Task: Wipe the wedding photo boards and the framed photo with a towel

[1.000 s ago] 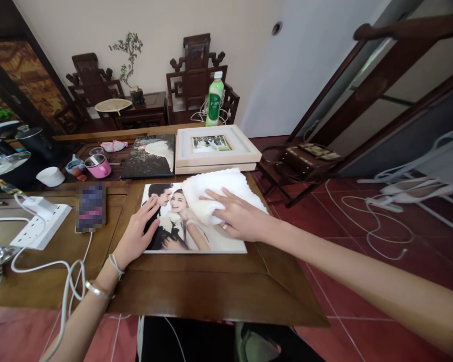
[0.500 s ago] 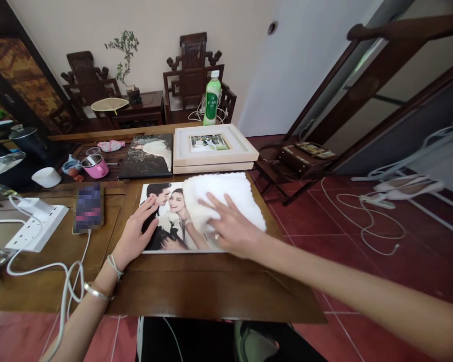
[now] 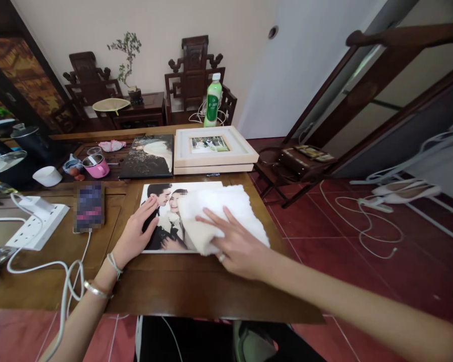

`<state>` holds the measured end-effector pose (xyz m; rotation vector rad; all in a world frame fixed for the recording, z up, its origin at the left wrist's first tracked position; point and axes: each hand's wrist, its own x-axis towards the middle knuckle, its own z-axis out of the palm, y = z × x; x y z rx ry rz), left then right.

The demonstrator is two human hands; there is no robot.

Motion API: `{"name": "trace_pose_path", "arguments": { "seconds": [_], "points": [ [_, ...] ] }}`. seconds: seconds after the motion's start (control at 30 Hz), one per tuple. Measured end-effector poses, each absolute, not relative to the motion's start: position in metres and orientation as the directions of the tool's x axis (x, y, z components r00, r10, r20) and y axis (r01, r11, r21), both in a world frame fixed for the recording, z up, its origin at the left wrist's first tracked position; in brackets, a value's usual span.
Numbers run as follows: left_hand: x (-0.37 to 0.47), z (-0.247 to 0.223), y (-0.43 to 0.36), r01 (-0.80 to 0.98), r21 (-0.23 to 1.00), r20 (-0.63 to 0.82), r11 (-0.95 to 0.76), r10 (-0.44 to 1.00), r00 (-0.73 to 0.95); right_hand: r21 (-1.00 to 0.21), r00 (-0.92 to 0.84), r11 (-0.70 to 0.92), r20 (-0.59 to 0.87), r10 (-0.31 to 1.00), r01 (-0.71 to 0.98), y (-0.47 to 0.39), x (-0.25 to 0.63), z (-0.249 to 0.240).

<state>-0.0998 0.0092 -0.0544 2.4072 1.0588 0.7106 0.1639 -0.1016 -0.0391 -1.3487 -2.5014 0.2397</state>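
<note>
Room: a brown wooden table [image 3: 196, 289] stands on red floor tiles [image 3: 316, 259], with 2 carved chairs [image 3: 195, 63] by the pale wall [image 3: 154, 20] behind it.
Hidden part of the print: the white cloth [image 3: 243, 203] and your right hand [image 3: 241, 246] cover the right side of the photo print [image 3: 160, 231], so you cannot see its right edge.
Hard to make out: the item [image 3: 88, 207] on your left is pixelated; your right thumb and the underside of the cloth are out of sight.
Cut off: both forearms run out of view, and so does the left end of the table.
Right grip: your fingers clasp the white cloth, 2 of them stretched over its top and others curled at its bunched near edge.
Cloth against grip: it lies under your palm and fingers, spreading beyond them toward the far side.
Left hand: yours [image 3: 133, 234] is open, fingertips resting on the left part of the photo print.
Beyond the print: 2 stacked frames [image 3: 214, 165], with a dark photo panel [image 3: 145, 163] beside them and a green bottle [image 3: 212, 105] behind.
</note>
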Motion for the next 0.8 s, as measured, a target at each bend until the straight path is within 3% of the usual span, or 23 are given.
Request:
{"name": "trace_pose_path", "arguments": {
  "seconds": [0.2, 0.37, 0.6, 0.8],
  "points": [
    [-0.1, -0.052, 0.008, 0.548, 0.559, 0.287, -0.622, 0.765, 0.576, -0.271, -0.509, 0.546, 0.198, 0.838, 0.793, -0.025, 0.196, -0.033],
    [-0.1, -0.053, 0.008, 0.542, 0.564, 0.3, -0.623, 0.766, 0.569, -0.285, -0.466, 0.514, 0.222, 0.857, 0.809, -0.01, 0.193, -0.031],
    [-0.1, -0.055, 0.009, 0.551, 0.555, 0.295, -0.623, 0.767, 0.57, -0.274, -0.48, 0.509, 0.168, 0.861, 0.816, -0.093, 0.153, -0.04],
    [-0.099, -0.054, 0.008, 0.559, 0.549, 0.289, -0.621, 0.769, 0.571, -0.335, -0.603, 0.586, 0.063, 0.795, 0.738, -0.148, 0.124, -0.032]
  ]
}}
